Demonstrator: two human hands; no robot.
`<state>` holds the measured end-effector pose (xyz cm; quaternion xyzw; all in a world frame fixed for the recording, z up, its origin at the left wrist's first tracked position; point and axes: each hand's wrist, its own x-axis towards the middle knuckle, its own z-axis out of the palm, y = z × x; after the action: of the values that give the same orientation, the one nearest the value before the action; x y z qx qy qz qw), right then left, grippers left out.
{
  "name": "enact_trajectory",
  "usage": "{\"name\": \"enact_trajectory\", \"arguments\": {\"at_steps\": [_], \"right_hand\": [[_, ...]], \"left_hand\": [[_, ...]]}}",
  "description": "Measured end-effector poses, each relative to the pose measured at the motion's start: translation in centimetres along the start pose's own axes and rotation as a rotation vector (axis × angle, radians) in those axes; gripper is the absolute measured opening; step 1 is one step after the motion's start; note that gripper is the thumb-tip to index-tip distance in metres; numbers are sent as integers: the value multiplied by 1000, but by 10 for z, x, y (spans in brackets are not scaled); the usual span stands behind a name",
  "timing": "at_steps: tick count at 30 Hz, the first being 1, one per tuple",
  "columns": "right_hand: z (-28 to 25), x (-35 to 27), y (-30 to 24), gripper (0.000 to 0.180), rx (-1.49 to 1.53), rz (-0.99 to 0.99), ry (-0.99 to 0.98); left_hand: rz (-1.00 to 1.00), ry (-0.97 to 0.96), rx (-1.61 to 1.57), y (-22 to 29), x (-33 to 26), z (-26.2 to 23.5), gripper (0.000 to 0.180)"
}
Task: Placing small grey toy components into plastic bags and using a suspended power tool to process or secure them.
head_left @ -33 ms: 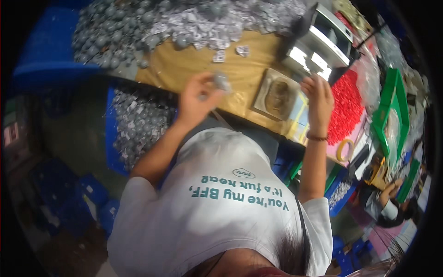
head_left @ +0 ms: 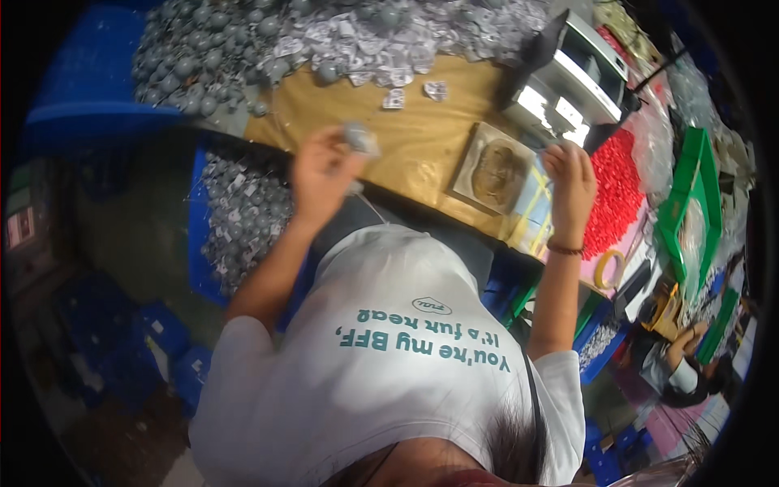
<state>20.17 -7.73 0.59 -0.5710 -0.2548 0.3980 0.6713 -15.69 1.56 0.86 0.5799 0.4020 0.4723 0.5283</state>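
My left hand (head_left: pixel 323 174) is closed on a small grey ball (head_left: pixel 354 134), with what looks like a pale tag at its side. It hovers over the near edge of the tan-covered table (head_left: pixel 422 154), above a blue bin (head_left: pixel 197 215) of similar grey balls and white tags. Over on the right, my right hand (head_left: pixel 572 183) is raised with its fingers curled together, between a square block with a hollow (head_left: pixel 492 169) and a heap of small red pieces (head_left: pixel 615 195). Whatever may be between those fingertips is too small to make out.
Grey balls (head_left: pixel 187 69) and white tags (head_left: pixel 389 45) are heaped along the table's far side. A white machine (head_left: pixel 580 73) stands beyond the block. On the right are a tape roll (head_left: pixel 608 269) and a green tray (head_left: pixel 672 207); another person (head_left: pixel 677 365) sits farther off.
My left hand has moved left with the grey ball, toward the blue bin. My right hand has shifted slightly right and down, its fingers still curled.
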Motion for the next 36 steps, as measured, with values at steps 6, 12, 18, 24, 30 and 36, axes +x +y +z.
{"name": "enact_trajectory", "arguments": {"at_steps": [6,12,18,24,30,36], "right_hand": [[-74,6,16,23,91,27,107],[-108,5,21,21,-158,0,183],[-158,5,40,23,-833,-233,220],[-152,15,39,29,-1537,-444,87],[-152,26,44,19,-1580,-410,127],[-146,26,32,20,-1491,-458,144]], "left_hand": [[-387,545,41,-64,-31,-174,34],[-867,271,393,-143,-65,-205,40],[-374,217,892,-182,-71,-252,30],[326,184,938,-16,37,-91,20],[535,-267,1066,-17,100,33,29],[254,-288,1349,-43,99,59,24]]}}
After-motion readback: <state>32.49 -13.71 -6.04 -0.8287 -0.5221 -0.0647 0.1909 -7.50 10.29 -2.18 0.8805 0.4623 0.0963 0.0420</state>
